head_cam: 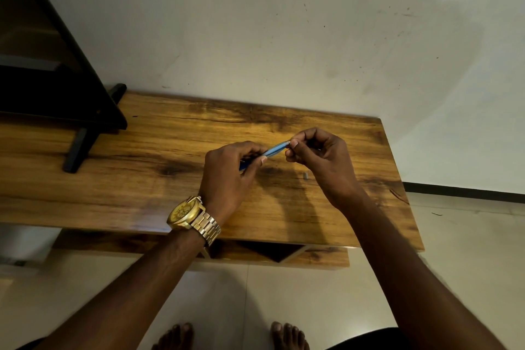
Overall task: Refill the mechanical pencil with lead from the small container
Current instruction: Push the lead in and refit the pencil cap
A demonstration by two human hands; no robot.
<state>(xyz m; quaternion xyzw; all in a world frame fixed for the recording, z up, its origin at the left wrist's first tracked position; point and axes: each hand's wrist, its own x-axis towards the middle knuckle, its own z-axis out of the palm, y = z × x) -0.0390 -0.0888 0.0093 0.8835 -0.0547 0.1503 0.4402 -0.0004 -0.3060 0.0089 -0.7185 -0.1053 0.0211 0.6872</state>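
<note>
While gripping the blue mechanical pencil [273,149] by its lower barrel in curled left hand [227,170] fingers, above the wooden table [159,150], and pinching at its upper end, pointing toward 2 o'clock, with right hand [318,156] thumb and forefinger; whether lead is being held there, too fine to tell. Judging the pencil light, stiff and smooth, best held mid-barrel, and lead brittle, needing a gentle pinch; resting at 5 o'clock of the right hand, a small grey cap [305,175].
</note>
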